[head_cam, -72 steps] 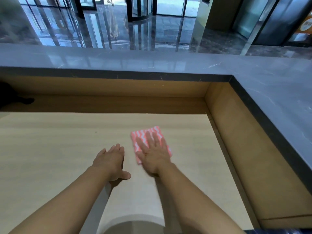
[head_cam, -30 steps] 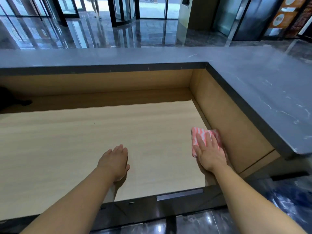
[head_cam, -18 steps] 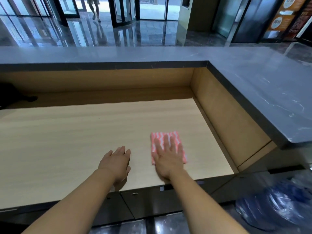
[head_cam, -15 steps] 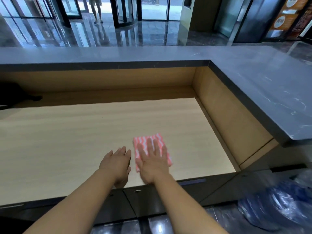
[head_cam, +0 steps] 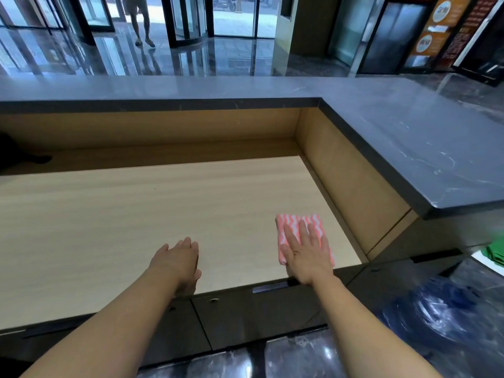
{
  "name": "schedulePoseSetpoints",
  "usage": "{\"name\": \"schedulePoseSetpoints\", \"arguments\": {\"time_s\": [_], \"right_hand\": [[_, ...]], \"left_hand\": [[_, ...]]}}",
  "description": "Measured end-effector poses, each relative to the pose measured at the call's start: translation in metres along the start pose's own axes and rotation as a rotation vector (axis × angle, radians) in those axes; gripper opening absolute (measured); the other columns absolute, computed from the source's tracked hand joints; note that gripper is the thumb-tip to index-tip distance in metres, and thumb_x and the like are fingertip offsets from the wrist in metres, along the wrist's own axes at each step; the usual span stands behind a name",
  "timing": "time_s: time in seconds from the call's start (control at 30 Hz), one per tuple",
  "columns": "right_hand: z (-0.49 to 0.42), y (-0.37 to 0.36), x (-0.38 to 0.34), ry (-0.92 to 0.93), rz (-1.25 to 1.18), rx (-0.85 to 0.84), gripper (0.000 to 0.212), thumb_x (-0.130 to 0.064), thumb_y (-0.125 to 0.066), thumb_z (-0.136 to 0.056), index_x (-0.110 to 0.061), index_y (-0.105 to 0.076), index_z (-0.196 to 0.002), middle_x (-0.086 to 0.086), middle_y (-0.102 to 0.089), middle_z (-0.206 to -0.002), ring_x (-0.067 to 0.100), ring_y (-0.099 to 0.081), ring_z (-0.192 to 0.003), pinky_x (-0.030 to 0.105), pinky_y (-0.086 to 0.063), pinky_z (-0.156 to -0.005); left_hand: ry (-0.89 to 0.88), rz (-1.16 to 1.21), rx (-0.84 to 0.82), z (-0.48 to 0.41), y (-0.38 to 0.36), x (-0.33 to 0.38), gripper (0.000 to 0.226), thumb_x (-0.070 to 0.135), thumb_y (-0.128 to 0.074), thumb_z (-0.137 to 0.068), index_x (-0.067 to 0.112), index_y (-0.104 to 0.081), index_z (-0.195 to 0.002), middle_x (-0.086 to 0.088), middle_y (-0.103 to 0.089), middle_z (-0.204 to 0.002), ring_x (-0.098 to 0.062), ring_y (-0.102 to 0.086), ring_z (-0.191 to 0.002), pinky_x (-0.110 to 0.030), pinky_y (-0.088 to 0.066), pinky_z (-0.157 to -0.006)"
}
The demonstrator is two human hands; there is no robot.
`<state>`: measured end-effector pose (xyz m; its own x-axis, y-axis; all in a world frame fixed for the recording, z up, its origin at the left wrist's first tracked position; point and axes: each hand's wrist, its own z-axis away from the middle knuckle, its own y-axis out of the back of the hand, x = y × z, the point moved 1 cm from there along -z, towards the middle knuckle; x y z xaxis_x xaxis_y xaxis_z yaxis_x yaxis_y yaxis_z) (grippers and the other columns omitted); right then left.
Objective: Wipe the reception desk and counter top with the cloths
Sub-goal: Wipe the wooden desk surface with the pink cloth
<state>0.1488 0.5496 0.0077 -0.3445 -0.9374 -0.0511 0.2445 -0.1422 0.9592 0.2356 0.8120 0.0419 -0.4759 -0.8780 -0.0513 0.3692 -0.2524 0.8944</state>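
Glossy lobby, daylight coming in at the doors.
Polished dark stone floor [head_cam: 240, 58] mirrors a revolving glass door [head_cam: 188, 20], with a person's legs [head_cam: 140, 23] just left of it. Tall metal-framed panels [head_cam: 351, 25] and orange signs [head_cam: 433, 25] stand far right. A blurred blue bag [head_cam: 441, 309] lies low right.

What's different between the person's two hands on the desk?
The right hand presses a pink striped cloth; the left hand rests bare on the wooden desk. The right hand's fingers are spread; the left hand's lie together. Both are open, palms down.

Bare left forearm [head_cam: 117, 323], bare right forearm [head_cam: 362, 328], bare left hand [head_cam: 177, 257], bare right hand [head_cam: 308, 255]
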Motion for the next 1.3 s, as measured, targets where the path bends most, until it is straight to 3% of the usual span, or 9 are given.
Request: {"name": "schedulePoseSetpoints", "arguments": {"time_s": [0.17,0.33,0.53,0.63,0.77,0.83,1.03,1.17,1.3], "right_hand": [[-0.002,0.004,0.039,-0.155,-0.036,-0.043,0.061,-0.043,-0.017,-0.104,-0.036,0.023,-0.150,0.006,0.026,-0.159,0.028,0.025,-0.146,0.051,0.012,-0.118],[0.003,0.002,-0.005,-0.228,-0.060,-0.045,0.062,-0.043,-0.012,-0.103,-0.030,0.028,-0.148,0.010,0.032,-0.156,0.031,0.031,-0.143,0.055,0.017,-0.115],[0.020,-0.014,-0.100,0.005,-0.032,0.010,0.054,-0.051,0.003,-0.099,-0.032,0.033,-0.139,0.007,0.035,-0.153,0.031,0.036,-0.139,0.052,0.026,-0.110],[0.030,-0.027,-0.137,0.185,-0.032,0.004,0.067,-0.061,0.027,-0.078,-0.036,0.032,-0.140,0.006,0.034,-0.154,0.029,0.040,-0.136,0.049,0.034,-0.102],[0.032,-0.025,-0.128,0.343,-0.036,-0.016,0.080,-0.065,0.027,-0.072,-0.042,0.020,-0.148,-0.001,0.033,-0.155,0.022,0.037,-0.140,0.045,0.030,-0.108],[0.030,-0.017,-0.106,0.366,-0.031,0.018,0.078,-0.063,0.022,-0.072,-0.045,0.017,-0.148,-0.005,0.030,-0.155,0.018,0.036,-0.139,0.041,0.027,-0.111],[0.003,-0.006,-0.014,0.080,0.053,0.076,0.076,-0.069,0.035,-0.069,-0.040,0.029,-0.139,-0.001,0.025,-0.157,0.023,0.022,-0.147,0.046,0.010,-0.117],[-0.012,0.007,0.016,-0.103,-0.001,-0.005,0.056,-0.053,-0.004,-0.100,-0.039,0.020,-0.150,0.004,0.023,-0.160,0.025,0.024,-0.147,0.048,0.012,-0.118],[-0.017,0.007,-0.016,-0.217,-0.061,-0.025,0.061,-0.042,-0.012,-0.103,-0.031,0.026,-0.149,0.010,0.030,-0.157,0.032,0.031,-0.143,0.055,0.014,-0.115]], "left_hand": [[0.003,0.041,-0.014,-0.001,0.001,-0.001,0.044,0.033,-0.049,-0.092,0.014,-0.038,-0.130,-0.003,-0.038,-0.133,-0.021,-0.042,-0.125,-0.038,-0.032,-0.105],[-0.002,0.030,-0.010,-0.002,0.003,-0.001,0.045,0.034,-0.051,-0.092,0.014,-0.038,-0.131,-0.003,-0.039,-0.131,-0.022,-0.043,-0.124,-0.037,-0.034,-0.103],[0.032,-0.006,-0.057,-0.003,0.005,0.002,0.056,0.024,-0.059,-0.085,0.011,-0.038,-0.135,-0.004,-0.038,-0.134,-0.022,-0.043,-0.125,-0.034,-0.038,-0.098],[0.055,-0.022,-0.089,-0.001,0.007,0.004,0.065,0.015,-0.062,-0.078,0.010,-0.035,-0.137,-0.006,-0.035,-0.140,-0.023,-0.042,-0.128,-0.033,-0.038,-0.100],[0.065,-0.040,-0.120,-0.001,0.011,0.006,0.083,0.016,-0.061,-0.079,0.009,-0.018,-0.150,-0.008,-0.016,-0.157,-0.024,-0.029,-0.141,-0.034,-0.030,-0.111],[0.060,-0.042,-0.126,0.000,0.012,0.005,0.083,0.017,-0.063,-0.078,0.009,-0.020,-0.149,-0.007,-0.018,-0.157,-0.023,-0.030,-0.141,-0.034,-0.031,-0.111],[0.033,-0.025,-0.124,0.000,0.010,0.001,0.087,0.016,-0.065,-0.077,0.009,-0.020,-0.150,-0.008,-0.017,-0.158,-0.022,-0.029,-0.141,-0.034,-0.032,-0.111],[0.003,-0.011,-0.117,0.000,0.010,-0.002,0.079,0.017,-0.067,-0.078,0.009,-0.025,-0.145,-0.007,-0.025,-0.152,-0.023,-0.031,-0.139,-0.034,-0.035,-0.106],[0.002,0.016,-0.132,-0.001,0.012,-0.001,0.077,0.015,-0.064,-0.082,0.007,-0.023,-0.147,-0.009,-0.022,-0.155,-0.024,-0.028,-0.141,-0.036,-0.031,-0.109]]}}
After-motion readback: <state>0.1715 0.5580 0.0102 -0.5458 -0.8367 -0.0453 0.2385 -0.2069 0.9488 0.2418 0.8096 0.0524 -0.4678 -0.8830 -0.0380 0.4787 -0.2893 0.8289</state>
